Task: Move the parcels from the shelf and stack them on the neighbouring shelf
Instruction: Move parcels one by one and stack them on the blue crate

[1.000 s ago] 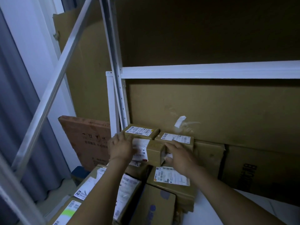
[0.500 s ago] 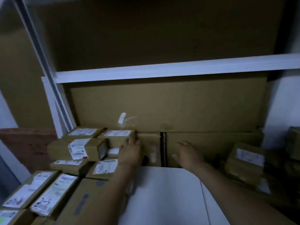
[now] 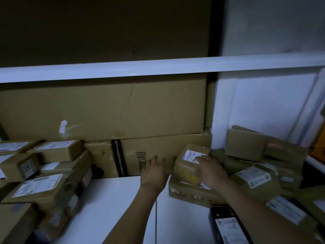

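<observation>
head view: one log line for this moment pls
phase: pick | left hand: open, beside parcel | right hand: on parcel, grip unclear | parcel: atop flat box

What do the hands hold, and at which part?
Right hand rests on top of the small parcel; left hand open beside it. Grip cannot be told.

Big box [image 3: 163,152] had sideways Chinese print, too dim to read, white labels on parcels [image 3: 37,185] were all blurry, black box [image 3: 226,226] label seemed to say "1-7"
</observation>
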